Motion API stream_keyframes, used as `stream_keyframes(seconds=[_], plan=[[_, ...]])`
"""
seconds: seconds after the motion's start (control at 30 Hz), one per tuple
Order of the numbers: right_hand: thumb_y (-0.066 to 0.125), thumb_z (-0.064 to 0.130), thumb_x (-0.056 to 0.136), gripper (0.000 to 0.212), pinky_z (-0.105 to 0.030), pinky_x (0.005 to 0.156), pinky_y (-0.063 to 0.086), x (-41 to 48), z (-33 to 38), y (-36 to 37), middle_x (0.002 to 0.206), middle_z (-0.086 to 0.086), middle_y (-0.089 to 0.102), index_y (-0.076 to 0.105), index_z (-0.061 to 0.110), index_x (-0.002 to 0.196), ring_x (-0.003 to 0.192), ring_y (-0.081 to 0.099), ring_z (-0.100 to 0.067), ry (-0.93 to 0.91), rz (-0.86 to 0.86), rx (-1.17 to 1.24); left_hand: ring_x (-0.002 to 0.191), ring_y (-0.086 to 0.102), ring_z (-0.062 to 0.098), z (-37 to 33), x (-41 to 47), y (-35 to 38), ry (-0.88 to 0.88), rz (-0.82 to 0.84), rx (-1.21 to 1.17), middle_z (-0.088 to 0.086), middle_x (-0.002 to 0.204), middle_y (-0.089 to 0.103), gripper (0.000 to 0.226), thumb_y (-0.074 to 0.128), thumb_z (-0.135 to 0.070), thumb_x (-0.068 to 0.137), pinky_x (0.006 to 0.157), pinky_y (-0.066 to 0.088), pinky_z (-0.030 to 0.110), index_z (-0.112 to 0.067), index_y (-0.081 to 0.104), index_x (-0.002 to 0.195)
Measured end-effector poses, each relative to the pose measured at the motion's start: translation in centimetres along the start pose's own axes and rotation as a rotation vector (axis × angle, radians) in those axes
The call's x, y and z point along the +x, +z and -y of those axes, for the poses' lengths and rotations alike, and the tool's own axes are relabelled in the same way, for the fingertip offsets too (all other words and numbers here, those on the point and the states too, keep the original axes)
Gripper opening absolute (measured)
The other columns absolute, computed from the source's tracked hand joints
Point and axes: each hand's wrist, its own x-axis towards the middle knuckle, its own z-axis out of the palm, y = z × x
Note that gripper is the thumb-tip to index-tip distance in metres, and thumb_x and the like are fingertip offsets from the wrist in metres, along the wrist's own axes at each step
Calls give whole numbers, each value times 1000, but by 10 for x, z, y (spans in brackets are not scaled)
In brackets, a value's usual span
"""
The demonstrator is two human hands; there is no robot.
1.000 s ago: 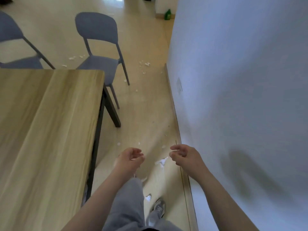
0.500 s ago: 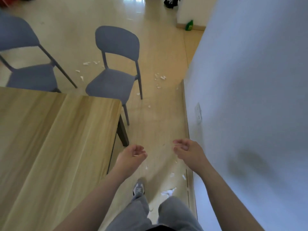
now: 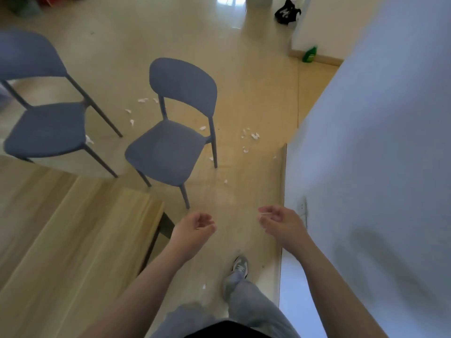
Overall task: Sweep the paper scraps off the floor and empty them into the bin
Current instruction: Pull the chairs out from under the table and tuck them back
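White paper scraps lie scattered on the beige floor: a cluster (image 3: 253,136) right of the nearer chair, more scraps (image 3: 142,100) behind that chair, and a single scrap (image 3: 204,286) close to my foot. My left hand (image 3: 192,231) and my right hand (image 3: 280,223) hang in front of me at waist height, fingers loosely curled and apart, holding nothing. No broom, dustpan or bin shows in the head view.
A wooden table (image 3: 61,240) fills the lower left. Two grey-blue chairs (image 3: 170,142) (image 3: 46,123) stand beyond it. A white wall (image 3: 378,167) with a socket (image 3: 303,207) runs along the right. A green bottle (image 3: 310,54) and a black bag (image 3: 286,12) sit far ahead.
I have walked forward between table and wall, and the view has tilted up. The scraps near my feet have dropped behind. Both hands stay empty and loosely curled.
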Motion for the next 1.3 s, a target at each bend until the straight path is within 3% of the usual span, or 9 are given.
stream_keyframes(seconds=[0.1,0.27,0.5,0.6,0.7,0.97,1.13,1.3], plan=[[66,20,87,10,-46,89,55,51,21,-28,76,1,64,68,25,96,80,66,-19,-33,56,-25,98,66,20,-34,28,12,-24,-12,-59,-3,99,71,17,68,-30,78,92,53,47,-27,62,93],[65,21,89,13,-45,90,55,126,59,-58,92,-7,73,68,25,102,88,68,-20,-72,135,-122,99,65,19,-77,77,19,-72,-64,-148,-2,102,69,13,67,-19,86,90,55,42,-26,60,95],[66,24,90,17,-43,94,53,219,118,-59,98,-4,72,68,22,107,94,67,-16,-92,201,-183,98,66,20,-125,158,-4,-82,-116,-229,-3,101,71,28,65,-37,64,93,53,48,-29,61,90],[67,26,88,13,-44,95,53,252,145,-55,99,-2,72,67,29,101,96,67,-16,-74,207,-192,100,66,23,-149,189,-17,-92,-127,-246,4,104,70,20,69,-23,79,90,55,42,-19,61,97],[68,27,87,9,-47,93,54,283,174,-49,95,-1,73,66,34,93,95,68,-18,-85,226,-199,99,66,25,-165,219,-33,-95,-141,-256,5,104,69,17,65,-13,86,86,56,39,-14,61,103],[69,30,82,8,-49,91,55,357,229,-37,70,14,68,67,34,89,86,68,-17,-113,291,-245,94,66,12,-194,274,-68,-106,-233,-242,-2,102,69,24,65,-20,86,81,57,29,-15,62,110],[67,22,87,16,-48,89,55,408,262,-34,84,0,72,69,22,103,91,69,-25,-150,357,-284,93,65,11,-214,308,-78,-124,-307,-281,-5,101,68,22,64,-22,87,83,57,31,-20,61,108],[68,24,88,16,-47,90,55,475,296,-44,88,-4,72,68,22,104,90,69,-25,-209,468,-337,90,67,17,-241,353,-74,-190,-404,-384,-2,98,70,16,66,-21,85,84,58,37,-23,62,100]])
